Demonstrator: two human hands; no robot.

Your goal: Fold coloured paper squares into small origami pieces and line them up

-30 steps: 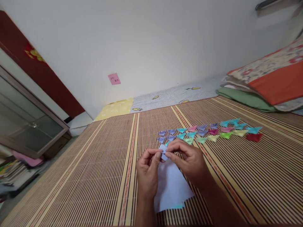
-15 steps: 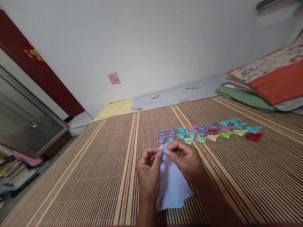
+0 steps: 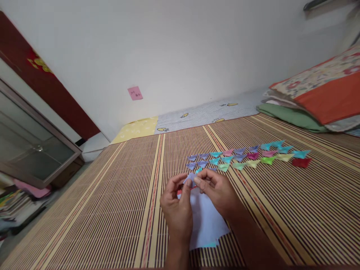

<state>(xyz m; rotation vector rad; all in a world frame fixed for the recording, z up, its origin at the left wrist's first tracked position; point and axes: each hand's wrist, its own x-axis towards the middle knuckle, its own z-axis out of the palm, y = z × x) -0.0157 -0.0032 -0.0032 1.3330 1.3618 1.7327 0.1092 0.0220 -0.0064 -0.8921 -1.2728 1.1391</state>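
A small folded piece of lavender paper [image 3: 190,177] is pinched between my two hands. My left hand [image 3: 177,198] grips its lower left part with thumb and fingers. My right hand [image 3: 218,190] holds its right side between thumb and forefinger. Beneath my hands lies a stack of paper sheets [image 3: 209,221], pale lavender on top, with turquoise and red edges showing. Just beyond my fingers, small folded paper boats [image 3: 224,167] in several colours stand in rows. Fingers hide part of the folded paper.
A striped bamboo mat [image 3: 126,195] covers the bed. Folded bedding with an orange floral cover [image 3: 329,97] lies at the right. A pink note [image 3: 135,93] is stuck on the wall. At the left stand a glass-fronted cabinet [image 3: 36,142] and a pile of books [image 3: 17,206].
The folded lavender paper has turned between my fingers, showing a wider, pointed shape. My left hand has tilted slightly, and a red sheet edge now shows beside it.
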